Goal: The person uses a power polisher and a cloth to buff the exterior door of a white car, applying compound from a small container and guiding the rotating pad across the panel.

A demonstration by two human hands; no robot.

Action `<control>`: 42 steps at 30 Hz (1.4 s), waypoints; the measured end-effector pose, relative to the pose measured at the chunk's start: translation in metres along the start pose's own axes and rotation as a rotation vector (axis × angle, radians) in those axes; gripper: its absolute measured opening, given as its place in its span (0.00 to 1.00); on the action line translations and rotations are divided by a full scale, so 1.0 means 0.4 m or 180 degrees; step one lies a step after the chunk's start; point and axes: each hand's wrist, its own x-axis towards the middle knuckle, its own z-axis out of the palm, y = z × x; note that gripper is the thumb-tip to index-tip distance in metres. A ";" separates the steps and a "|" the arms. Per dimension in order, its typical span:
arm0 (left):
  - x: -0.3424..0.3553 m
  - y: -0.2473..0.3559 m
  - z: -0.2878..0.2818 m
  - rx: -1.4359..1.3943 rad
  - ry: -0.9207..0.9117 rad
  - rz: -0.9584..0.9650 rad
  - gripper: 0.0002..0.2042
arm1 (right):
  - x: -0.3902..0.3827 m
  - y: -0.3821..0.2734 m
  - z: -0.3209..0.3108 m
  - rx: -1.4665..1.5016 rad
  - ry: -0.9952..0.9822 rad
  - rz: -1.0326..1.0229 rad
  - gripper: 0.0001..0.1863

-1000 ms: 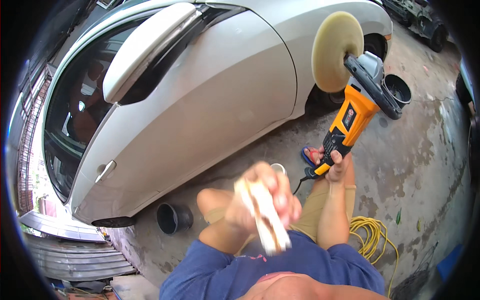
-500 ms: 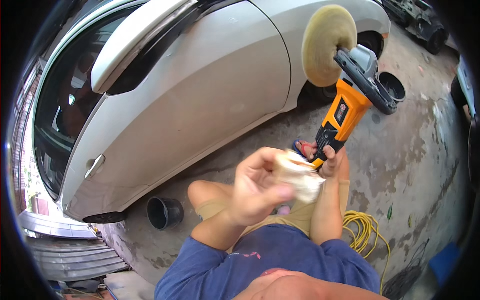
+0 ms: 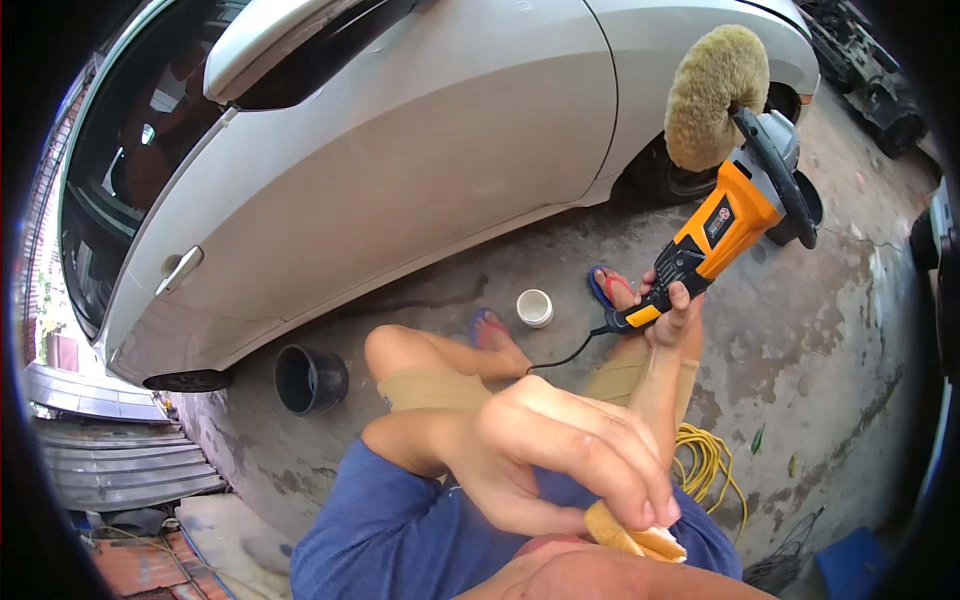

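The polisher [image 3: 725, 225] has an orange body with black grip panels, a silver-grey head and a thick black loop handle [image 3: 778, 175] across the front. Its pad [image 3: 715, 100] is a shaggy, tan, round cushion – fleecy and a little ragged at the edge. The tool slants with its head up, beside the front end of the pale car [image 3: 430, 180], and the pad shows against that car's front fender. A black cord [image 3: 570, 358] curves out of its rear end toward the ground alongside the car.

The piece of bread [image 3: 618, 532] is golden brown outside and white within, partly hidden by fingers; it is well apart from the car, right by the person's chin.

The right hand [image 3: 677, 312] is closed around the polisher's rear grip, thumb on the near side, forearm rising over the right thigh. The left hand [image 3: 570, 450] is bent back toward the face – elbow out on the car's side, wrist flexed, fingers curled down – and pinches the bread between thumb and fingertips. A small white tub [image 3: 535, 308] stands on the ground near the car's door.
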 end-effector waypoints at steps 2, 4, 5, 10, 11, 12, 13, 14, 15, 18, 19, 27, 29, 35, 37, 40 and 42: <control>-0.003 -0.001 -0.011 -0.0412 -0.0114 -0.0095 0.05 | 0.001 0.001 -0.003 -0.0003 -0.0016 -0.0033 0.28; -0.012 -0.001 -0.027 -0.0543 -0.0277 -0.0200 0.05 | 0.001 0.001 -0.006 -0.0041 -0.0040 -0.0090 0.27; -0.018 0.000 -0.036 -0.0673 -0.0307 -0.0319 0.04 | 0.002 0.001 -0.006 -0.0062 -0.0043 -0.0086 0.27; -0.047 -0.020 -0.098 -0.0231 0.0541 -0.0757 0.09 | 0.003 -0.001 -0.016 -0.0078 -0.0025 -0.0029 0.24; -0.052 -0.028 -0.114 -0.0212 0.1037 -0.0997 0.12 | 0.002 -0.002 -0.019 -0.0061 -0.0016 -0.0050 0.23; -0.058 -0.034 -0.127 0.0026 0.1296 -0.1159 0.15 | 0.005 -0.003 -0.022 -0.0162 -0.0041 -0.0038 0.26; -0.064 -0.044 -0.141 0.0248 0.1508 -0.1166 0.17 | 0.005 -0.004 -0.027 -0.0269 -0.0061 -0.0015 0.29; -0.070 -0.048 -0.148 0.0481 0.1614 -0.1255 0.17 | 0.006 -0.004 -0.030 -0.0321 -0.0030 -0.0077 0.29; -0.077 -0.053 -0.152 0.0470 0.1532 -0.1208 0.17 | 0.005 -0.005 -0.033 -0.0316 -0.0019 -0.0074 0.29; -0.090 -0.061 -0.153 0.0826 0.1742 -0.1192 0.18 | 0.004 -0.006 -0.038 -0.0300 -0.0069 -0.0001 0.29; -0.090 -0.063 -0.152 0.0761 0.1647 -0.1093 0.18 | 0.007 -0.006 -0.039 -0.0294 -0.0099 -0.0006 0.29; -0.098 -0.062 -0.147 0.0999 0.1954 -0.1119 0.20 | 0.006 0.005 -0.044 -0.0075 -0.0086 0.0138 0.29; -0.090 -0.052 -0.131 0.0986 0.1740 -0.0855 0.20 | 0.005 0.007 -0.045 -0.0075 -0.0013 0.0175 0.29; 0.004 0.036 -0.094 0.0314 -0.0505 0.0927 0.06 | 0.011 -0.001 -0.037 -0.0191 0.0020 0.0078 0.30; 0.004 0.068 -0.050 0.0453 -0.0341 0.0993 0.04 | 0.011 -0.003 -0.036 -0.0169 0.0003 0.0054 0.30; -0.003 0.084 -0.052 0.0588 -0.0196 0.0498 0.05 | 0.013 0.001 -0.042 -0.0337 0.0039 0.0151 0.30; -0.020 0.069 -0.048 0.0621 -0.0106 0.0633 0.03 | 0.010 0.005 -0.046 -0.0348 -0.0044 0.0179 0.30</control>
